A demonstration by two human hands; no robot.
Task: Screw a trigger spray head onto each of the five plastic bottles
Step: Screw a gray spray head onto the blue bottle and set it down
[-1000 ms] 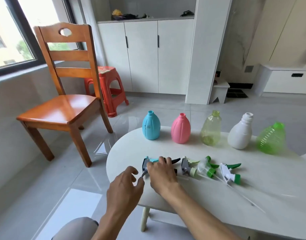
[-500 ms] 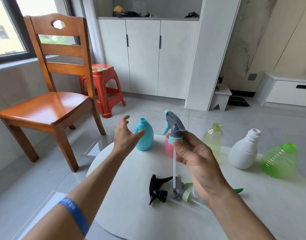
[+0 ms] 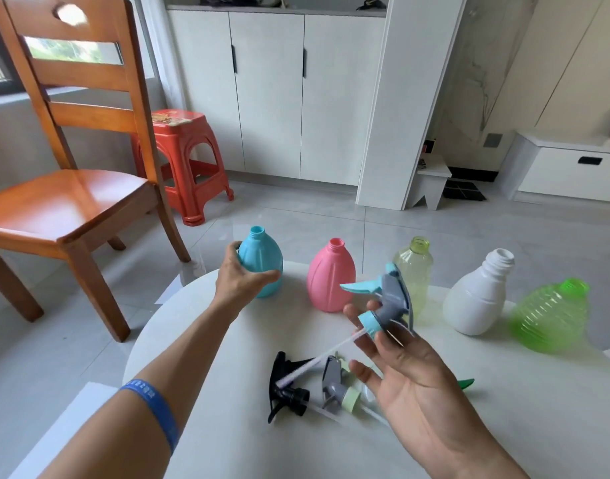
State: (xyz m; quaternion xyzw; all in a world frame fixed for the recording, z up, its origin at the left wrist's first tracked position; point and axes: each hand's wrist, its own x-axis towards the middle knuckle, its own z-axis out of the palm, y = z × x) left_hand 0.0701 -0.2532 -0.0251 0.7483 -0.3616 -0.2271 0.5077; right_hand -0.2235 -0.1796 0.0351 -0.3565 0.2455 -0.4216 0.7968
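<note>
Bottles: five in a row along the far side of the round white bench [image 3: 227, 426], all necks bare. Largest to smallest: ribbed translucent green bottle [image 3: 552, 316], squat, far right; white bottle [image 3: 474, 302], bulb-shaped, opaque, threaded neck; pink bottle [image 3: 329, 278], fluted matte plastic; blue bottle [image 3: 264, 261], same fluted shape; slim clear yellow-green bottle [image 3: 416, 267]. Left hand [image 3: 239, 281] wraps the blue bottle, fingers curled round its body. Right hand [image 3: 400, 368], palm up, fingers pinching a grey-and-teal spray head [image 3: 388, 299] at its collar, white dip tube slanting down-left. On the bench below: black spray head [image 3: 288, 392], grey spray head with pale green collar [image 3: 338, 388].
</note>
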